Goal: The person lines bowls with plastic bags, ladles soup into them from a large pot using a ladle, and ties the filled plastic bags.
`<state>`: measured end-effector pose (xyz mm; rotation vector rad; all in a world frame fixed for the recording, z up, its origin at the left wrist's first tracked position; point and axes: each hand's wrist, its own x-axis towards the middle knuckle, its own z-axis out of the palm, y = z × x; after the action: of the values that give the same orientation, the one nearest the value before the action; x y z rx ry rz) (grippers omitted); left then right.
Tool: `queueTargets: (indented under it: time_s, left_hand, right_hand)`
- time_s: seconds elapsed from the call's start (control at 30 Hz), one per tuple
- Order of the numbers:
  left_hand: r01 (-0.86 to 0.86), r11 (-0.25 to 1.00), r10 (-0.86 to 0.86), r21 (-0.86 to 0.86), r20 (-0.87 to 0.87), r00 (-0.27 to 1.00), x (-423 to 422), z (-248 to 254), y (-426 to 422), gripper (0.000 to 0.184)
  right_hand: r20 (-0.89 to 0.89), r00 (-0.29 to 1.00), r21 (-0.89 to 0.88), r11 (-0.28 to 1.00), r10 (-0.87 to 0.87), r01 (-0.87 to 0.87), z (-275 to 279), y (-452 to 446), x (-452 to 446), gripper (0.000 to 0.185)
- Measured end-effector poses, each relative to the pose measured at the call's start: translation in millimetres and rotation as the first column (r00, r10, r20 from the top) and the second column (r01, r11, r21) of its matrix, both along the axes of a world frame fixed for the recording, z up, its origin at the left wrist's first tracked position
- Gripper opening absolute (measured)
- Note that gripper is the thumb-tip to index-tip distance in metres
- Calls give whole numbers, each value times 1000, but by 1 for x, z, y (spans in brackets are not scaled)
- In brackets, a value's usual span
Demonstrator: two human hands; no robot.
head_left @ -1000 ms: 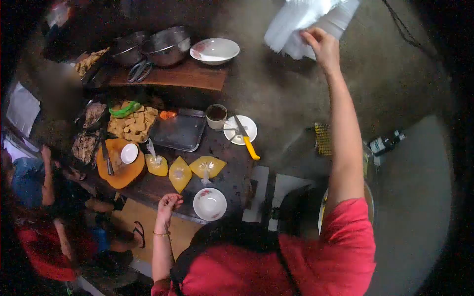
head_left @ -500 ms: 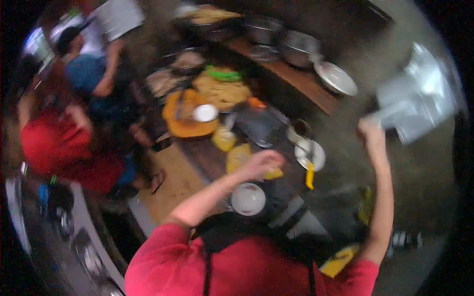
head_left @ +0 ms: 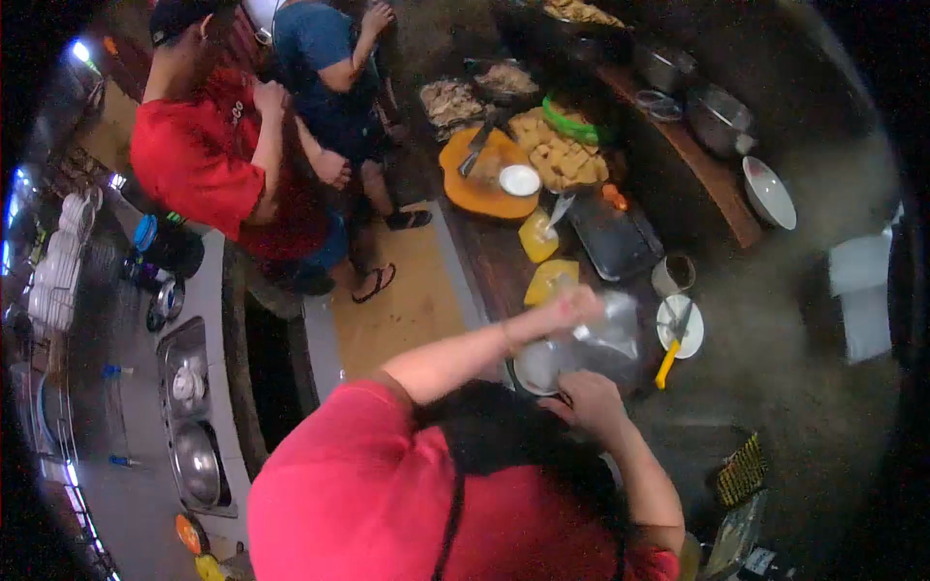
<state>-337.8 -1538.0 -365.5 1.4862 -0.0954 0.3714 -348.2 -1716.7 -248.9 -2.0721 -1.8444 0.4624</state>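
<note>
My left hand [head_left: 578, 308], smeared by motion, is at the upper left edge of a clear plastic bag [head_left: 612, 334]; its grip cannot be made out. Below it my right hand [head_left: 593, 402] is closed on the bag's lower edge. Partly behind the bag stands a white bowl [head_left: 535, 370]. Two tied bags of yellow contents, a nearer one [head_left: 550, 281] and a farther one [head_left: 538, 238], lie beyond my left hand. To the right is a white plate [head_left: 690, 327] with a yellow-handled knife [head_left: 668, 363] across it.
Cut tan pieces [head_left: 557, 155], an orange board [head_left: 484, 194] and a dark tray [head_left: 615, 237] are farther back. A person in red [head_left: 208, 155] and one in blue [head_left: 315, 48] stand left. Plastic sheets [head_left: 862, 290] hang right; a sink [head_left: 199, 465] is at lower left.
My right hand has come down from the hanging plastic sheets to the white bowl, with a clear bag now there. My left hand has moved in beside it. The view has turned left.
</note>
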Motion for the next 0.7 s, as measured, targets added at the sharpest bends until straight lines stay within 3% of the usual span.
queueTargets:
  time_s: [0.03, 0.07, 0.1, 0.13, 0.2, 0.23, 0.27, 0.37, 0.47, 0.53, 0.57, 0.6, 0.67, 0.7]
  left_hand:
    - [-92, 990, 91, 108, 10, 996, -12, 7, 18, 26]
    - [-213, 941, 260, 264, -162, 952, -32, 36, 30, 26]
    - [-294, 919, 344, 262, -171, 923, -40, 29, 40, 28]
    - [-302, 917, 369, 259, -270, 889, -53, 51, 41, 31]
    - [-288, 909, 369, 302, -257, 893, -71, 74, 47, 31]
    - [-273, 902, 352, 335, -204, 913, -79, 88, 48, 34]
    - [-232, 929, 308, 289, -255, 916, -88, 94, 50, 36]
    - [-116, 959, 203, 259, -340, 918, -103, 106, 56, 40]
    - [-102, 963, 164, 250, -243, 956, -90, 94, 61, 40]
    - [-20, 975, 87, 223, -295, 952, -84, 89, 68, 40]
    - [27, 979, 46, 204, -342, 939, -81, 87, 72, 39]
    - [51, 978, 20, 201, -340, 940, -78, 86, 75, 39]
    - [161, 967, -75, 196, -382, 921, -73, 86, 81, 39]
    - [180, 964, -93, 197, -383, 919, -69, 87, 83, 39]
  right_hand:
    - [-12, 1000, -7, 1000, -3, 3, -5, -6, 0, 31]
    - [-45, 999, -322, 946, 14, -28, -14, -19, -1, 33]
    - [-92, 996, -610, 790, 8, -63, -27, -38, -1, 35]
    - [-288, 958, -458, 876, 16, -152, -75, -71, -6, 35]
    - [-406, 887, -213, 922, 218, -323, -175, -112, -14, 29]
    - [-390, 896, -322, 881, 211, -348, -123, -93, -28, 27]
    - [-368, 906, -427, 827, 211, -366, -64, -63, -47, 25]
    - [-495, 862, -384, 863, 107, -328, -66, -52, -64, 25]
    - [-526, 846, -355, 882, 87, -311, -34, -37, -59, 23]
    - [-648, 761, -158, 971, 36, -181, 14, -21, -49, 34]
    - [-567, 824, 77, 995, -12, 68, 41, -15, -43, 44]
    - [-487, 869, 326, 904, -91, 277, 63, -9, -34, 55]
    - [-366, 893, 471, 774, -264, 422, 73, 10, 5, 71]
    - [-291, 882, 414, 782, -370, 465, 76, 20, 18, 76]
